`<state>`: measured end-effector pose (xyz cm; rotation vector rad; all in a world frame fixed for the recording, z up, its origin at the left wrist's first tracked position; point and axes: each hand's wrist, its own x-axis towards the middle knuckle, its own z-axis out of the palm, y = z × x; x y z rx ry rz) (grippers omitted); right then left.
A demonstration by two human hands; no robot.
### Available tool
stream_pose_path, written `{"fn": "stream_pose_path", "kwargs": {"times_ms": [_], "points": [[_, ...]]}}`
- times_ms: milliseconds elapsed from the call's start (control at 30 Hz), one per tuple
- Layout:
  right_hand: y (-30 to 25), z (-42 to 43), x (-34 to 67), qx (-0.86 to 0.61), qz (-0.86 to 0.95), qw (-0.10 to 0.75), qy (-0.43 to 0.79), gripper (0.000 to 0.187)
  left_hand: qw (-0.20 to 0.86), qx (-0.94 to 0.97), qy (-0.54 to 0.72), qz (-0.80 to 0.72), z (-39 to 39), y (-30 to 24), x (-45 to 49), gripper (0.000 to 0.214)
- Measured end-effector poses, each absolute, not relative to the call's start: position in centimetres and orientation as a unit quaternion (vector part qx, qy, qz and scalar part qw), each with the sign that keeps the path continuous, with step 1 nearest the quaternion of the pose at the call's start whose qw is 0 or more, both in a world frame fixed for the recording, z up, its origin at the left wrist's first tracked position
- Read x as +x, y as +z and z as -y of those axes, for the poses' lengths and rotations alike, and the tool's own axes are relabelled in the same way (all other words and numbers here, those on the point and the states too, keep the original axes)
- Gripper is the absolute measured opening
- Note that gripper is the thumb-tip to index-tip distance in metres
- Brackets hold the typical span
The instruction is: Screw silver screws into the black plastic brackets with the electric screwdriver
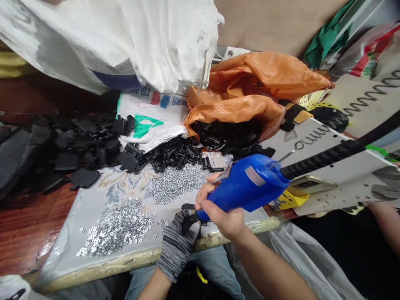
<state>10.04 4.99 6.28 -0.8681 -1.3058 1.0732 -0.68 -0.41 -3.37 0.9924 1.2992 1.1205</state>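
Observation:
My left hand (176,246) wears a grey knit glove and grips a small black plastic part (189,221). My right hand (218,212) is bare and wraps around a blue electric screwdriver (246,183), whose thin front end meets the black part. A black coiled cable (321,160) runs from the tool's rear up to the right. Beyond my hands, on a padded white sheet (62,254), lie a spread of silver washers (115,227) and a patch of small silver screws (173,183). Black bolts or spacers (173,154) are heaped further back.
A pile of black plastic parts (87,146) lies at the left on a wooden surface (28,225). An orange woven sack (243,91) holds more black parts. A white sack (118,41) hangs above. A grey perforated metal panel (340,179) and another person's forearm (386,221) are at the right.

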Motion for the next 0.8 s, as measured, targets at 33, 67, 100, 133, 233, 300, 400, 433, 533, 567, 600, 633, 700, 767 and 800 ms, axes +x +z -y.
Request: {"fn": "stream_pose_path", "kwargs": {"times_ms": [33,67,100,133,233,300,400,433,533,567,600,633,700,767,800], "points": [[6.4,-5.0,10.0,-0.375,0.557,0.585,0.455,0.031,0.551,0.415,0.472,-0.549,0.4,-3.4,-0.7,0.029],[6.5,-5.0,10.0,-0.373,0.55,0.595,0.452,0.03,0.554,0.409,0.473,-0.549,0.5,-3.4,-0.7,0.03],[6.7,-5.0,9.9,-0.366,0.542,0.608,0.449,0.03,0.554,0.405,0.475,-0.55,0.5,-3.4,-0.7,0.03],[6.8,-5.0,9.9,-0.357,0.535,0.621,0.448,0.032,0.553,0.404,0.478,-0.55,0.5,-3.4,-0.7,0.03],[7.1,-5.0,9.8,-0.339,0.527,0.633,0.455,0.038,0.549,0.406,0.482,-0.548,0.4,-3.5,-0.7,0.03],[6.9,-5.0,9.7,-0.343,0.528,0.628,0.457,0.039,0.556,0.404,0.475,-0.549,0.4,-3.6,-0.6,0.032],[6.5,-5.1,9.8,-0.351,0.545,0.609,0.457,0.032,0.557,0.41,0.466,-0.551,0.4,-4.0,-0.7,0.031],[6.3,-5.2,9.9,-0.352,0.557,0.596,0.459,0.029,0.553,0.419,0.464,-0.551,0.3,-4.1,-0.7,0.03],[6.1,-5.2,10.3,-0.368,0.587,0.561,0.453,0.023,0.536,0.439,0.46,-0.555,0.2,-4.0,-0.8,0.028],[6.0,-5.2,10.4,-0.375,0.593,0.554,0.449,0.021,0.533,0.442,0.459,-0.556,0.2,-3.9,-0.9,0.028],[5.9,-5.2,10.5,-0.38,0.594,0.552,0.445,0.019,0.532,0.443,0.46,-0.556,0.2,-3.8,-0.9,0.028],[5.9,-5.2,10.5,-0.382,0.594,0.553,0.442,0.018,0.532,0.444,0.462,-0.553,0.2,-3.6,-0.9,0.028],[5.9,-5.2,10.5,-0.379,0.591,0.557,0.444,0.017,0.536,0.445,0.468,-0.544,0.1,-3.4,-0.8,0.027],[5.9,-5.1,10.5,-0.378,0.584,0.564,0.445,0.016,0.542,0.442,0.474,-0.535,0.1,-3.4,-0.7,0.026],[5.9,-5.1,10.5,-0.381,0.582,0.565,0.444,0.016,0.547,0.438,0.474,-0.533,0.1,-3.4,-0.7,0.026]]}}
